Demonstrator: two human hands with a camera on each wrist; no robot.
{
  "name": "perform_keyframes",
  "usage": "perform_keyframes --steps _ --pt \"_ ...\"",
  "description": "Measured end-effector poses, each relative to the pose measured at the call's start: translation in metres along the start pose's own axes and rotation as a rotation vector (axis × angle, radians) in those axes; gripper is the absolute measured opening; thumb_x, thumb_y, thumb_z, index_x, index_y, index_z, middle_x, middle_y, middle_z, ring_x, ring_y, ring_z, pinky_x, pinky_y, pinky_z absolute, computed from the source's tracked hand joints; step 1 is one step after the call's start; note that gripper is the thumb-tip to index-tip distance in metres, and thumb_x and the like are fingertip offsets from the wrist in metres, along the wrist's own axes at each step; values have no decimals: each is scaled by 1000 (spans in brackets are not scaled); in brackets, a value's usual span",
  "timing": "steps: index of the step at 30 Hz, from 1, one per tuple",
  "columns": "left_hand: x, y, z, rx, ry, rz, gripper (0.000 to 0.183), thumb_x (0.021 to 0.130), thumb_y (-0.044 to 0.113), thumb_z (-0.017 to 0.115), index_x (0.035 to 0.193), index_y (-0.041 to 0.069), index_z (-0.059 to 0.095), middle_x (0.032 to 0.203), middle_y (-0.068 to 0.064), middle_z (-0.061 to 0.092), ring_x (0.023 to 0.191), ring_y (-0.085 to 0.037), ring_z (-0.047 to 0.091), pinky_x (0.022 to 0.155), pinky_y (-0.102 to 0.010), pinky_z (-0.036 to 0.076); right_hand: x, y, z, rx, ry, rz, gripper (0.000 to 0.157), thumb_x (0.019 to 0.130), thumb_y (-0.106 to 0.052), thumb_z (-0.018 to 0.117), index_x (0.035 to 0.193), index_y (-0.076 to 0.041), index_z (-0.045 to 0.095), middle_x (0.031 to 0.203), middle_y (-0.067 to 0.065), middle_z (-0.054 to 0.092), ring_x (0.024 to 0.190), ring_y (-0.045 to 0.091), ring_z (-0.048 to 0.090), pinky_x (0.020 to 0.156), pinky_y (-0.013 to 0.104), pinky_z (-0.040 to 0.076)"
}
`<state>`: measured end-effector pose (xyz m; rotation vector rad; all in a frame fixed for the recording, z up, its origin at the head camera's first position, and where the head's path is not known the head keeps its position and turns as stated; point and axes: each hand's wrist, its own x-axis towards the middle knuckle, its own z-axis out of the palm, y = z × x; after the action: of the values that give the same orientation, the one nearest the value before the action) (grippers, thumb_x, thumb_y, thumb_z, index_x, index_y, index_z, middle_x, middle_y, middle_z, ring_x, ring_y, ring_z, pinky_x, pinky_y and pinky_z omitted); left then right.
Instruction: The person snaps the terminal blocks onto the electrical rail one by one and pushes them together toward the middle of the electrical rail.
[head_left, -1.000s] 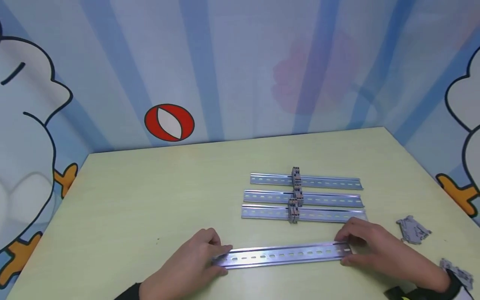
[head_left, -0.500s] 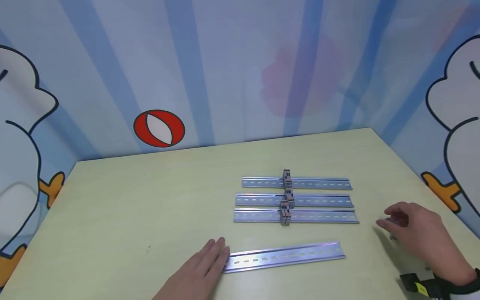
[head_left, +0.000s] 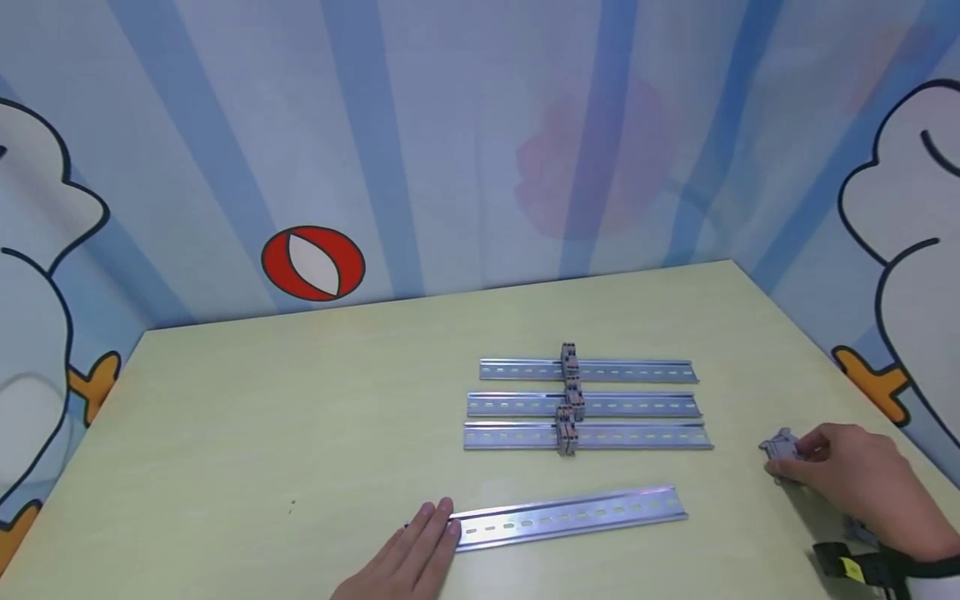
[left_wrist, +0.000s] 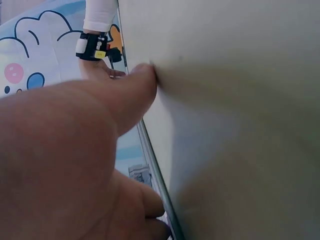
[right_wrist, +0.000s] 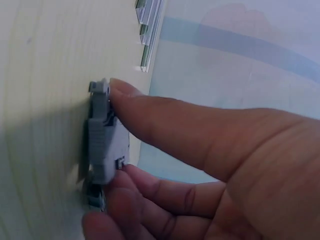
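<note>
My left hand (head_left: 408,557) lies with fairly straight fingers over the left end of a slotted metal DIN rail (head_left: 570,518). The rail is flat on the table, tilted slightly up to the right. In the left wrist view the thumb (left_wrist: 142,82) reaches down to the tabletop. Off to the right, my right hand (head_left: 862,483) pinches a flat grey terminal block (head_left: 780,446) between thumb and fingers. Seen from the right wrist, the terminal block (right_wrist: 102,140) stands on edge close over the wood, its far side covered by fingers.
Behind the near rail, three similar rails (head_left: 637,436) lie side by side, each carrying small terminal blocks (head_left: 567,433) near its middle. Another grey part (head_left: 858,532) shows partly under my right wrist. A printed cloth wall (head_left: 450,150) borders the table (head_left: 300,417) at the back.
My right hand has let go of the rail's right end, moved right and picked up the terminal block. My left hand went from gripping the rail's left end to resting fingers on it.
</note>
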<state>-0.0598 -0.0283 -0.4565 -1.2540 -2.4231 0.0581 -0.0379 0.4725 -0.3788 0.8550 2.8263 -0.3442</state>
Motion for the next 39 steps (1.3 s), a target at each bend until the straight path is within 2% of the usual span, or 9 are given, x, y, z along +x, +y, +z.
perform_keyframes --steps 5,9,13,16,19,22,26,28,39 --pt "-3 2 7 -10 53 10 89 93 74 28 155 9 26 152 -6 47 151 -16 -6 122 -22 14 3 0 0 18 -23 8 68 73 -40 83 100 18 59 83 27 65 69 28 55 53 29 46" --pt "-2 5 13 -56 138 33 82 95 70 29 148 8 39 151 -7 49 151 -16 15 122 -25 -11 3 -2 2 45 -10 14 63 71 -40 84 96 11 56 84 26 62 72 29 54 55 29 44" --pt "-1 6 17 -18 236 55 78 99 65 21 143 6 47 144 -7 56 140 -18 43 122 -28 -3 -1 -9 4 88 13 -49 50 72 -33 85 92 6 59 79 20 63 70 27 55 55 29 43" --pt "-1 6 19 8 260 64 78 100 64 17 145 6 43 144 -6 56 136 -18 48 123 -29 6 -12 -20 7 160 11 -154 35 80 -27 79 91 2 63 69 10 65 62 21 57 51 28 42" --pt "-1 5 17 11 216 67 81 99 65 16 153 6 30 149 -5 51 143 -18 38 123 -27 6 -28 -37 10 238 20 -265 24 88 -25 72 91 -2 66 63 1 67 54 14 59 48 25 44" --pt "0 4 14 49 183 71 87 98 68 14 158 5 9 149 -4 52 143 -16 39 122 -26 19 -43 -57 13 299 30 -348 21 91 -26 70 88 -5 68 62 -1 70 53 8 63 48 22 47" --pt "3 3 7 69 158 86 91 97 68 11 155 1 -10 143 -5 58 131 -17 54 123 -28 7 -60 -78 17 335 10 -435 23 89 -28 71 76 -10 68 55 -2 69 48 5 62 44 21 45" --pt "4 2 5 57 145 94 92 97 69 11 154 0 -14 143 -7 58 130 -18 56 120 -29 -9 -66 -85 19 340 -21 -458 26 89 -27 72 70 -11 65 51 -3 66 44 6 61 42 22 43" --pt "2 3 -5 -8 24 100 95 94 73 19 156 2 14 151 -11 48 137 -23 48 119 -27 -18 -73 -89 20 302 -167 -420 26 85 -21 72 66 -10 58 48 -2 65 42 12 63 40 23 44"
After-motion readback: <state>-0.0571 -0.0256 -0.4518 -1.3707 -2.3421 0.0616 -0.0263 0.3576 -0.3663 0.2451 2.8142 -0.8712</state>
